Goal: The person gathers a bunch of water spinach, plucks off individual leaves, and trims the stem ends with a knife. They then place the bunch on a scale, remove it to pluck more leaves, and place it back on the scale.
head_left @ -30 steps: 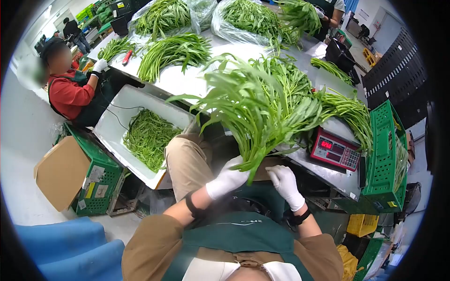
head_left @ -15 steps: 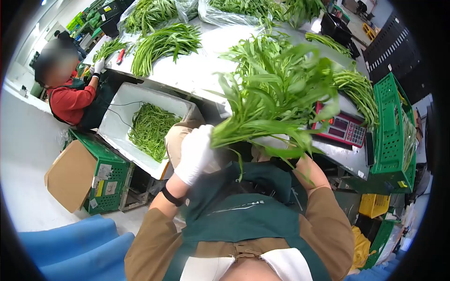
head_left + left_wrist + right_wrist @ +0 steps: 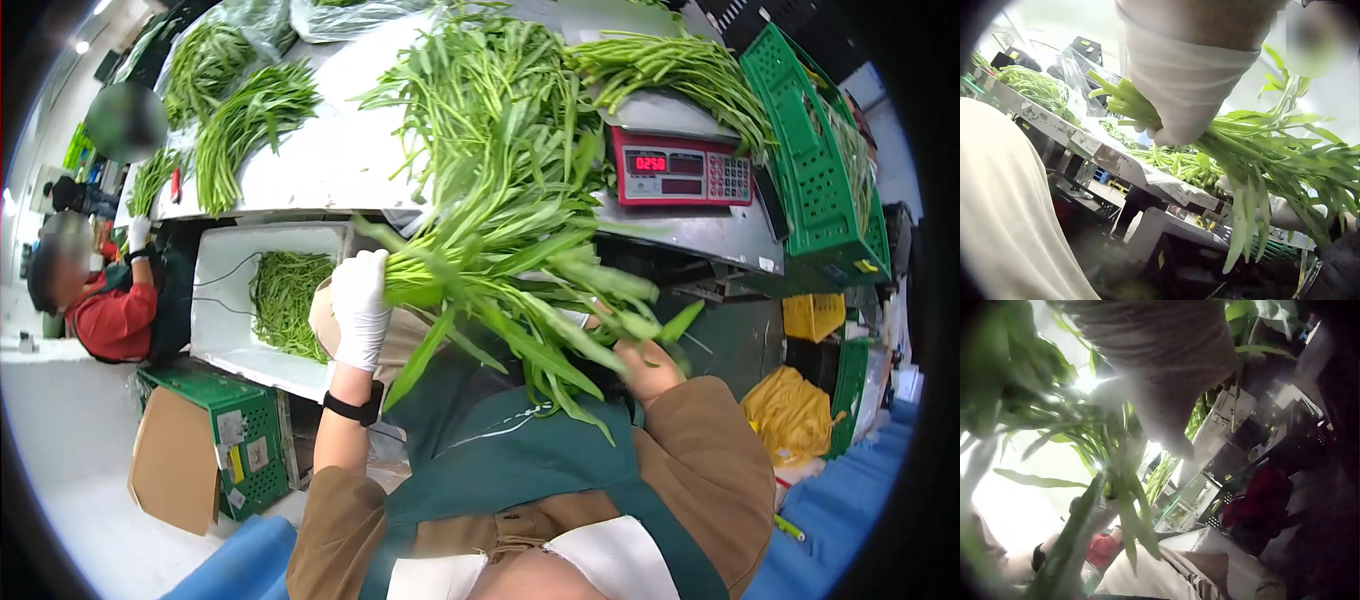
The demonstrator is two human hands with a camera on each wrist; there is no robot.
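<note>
In a white glove, my left hand [image 3: 360, 295] grips a bunch of water spinach [image 3: 470, 265] by its stems. The cut ends poke out past the fist in the left wrist view, and the long leaves spread rightward over my apron. My right hand [image 3: 1166, 400] is among those leaves; from the head it is mostly covered by them, and I cannot tell whether its fingers close on any. Just beyond the bunch lies a big heap of loose water spinach [image 3: 500, 100] on the metal table. A red scale [image 3: 683, 190] reads 0.250, with more stems [image 3: 665, 70] on its pan.
A white foam box [image 3: 220, 325] holding loose greens stands left of my knee. Green crates [image 3: 800, 130] flank the table's right end. Another bunch [image 3: 250, 125] lies at the table's left, near a person in red [image 3: 120, 315]. A yellow basket [image 3: 812, 315] sits low right.
The bunch, upright in my left hand at first, has tipped over to the right. My right hand has gone under its leaves. The view has turned, and the scale reading went from 0.260 to 0.250.
</note>
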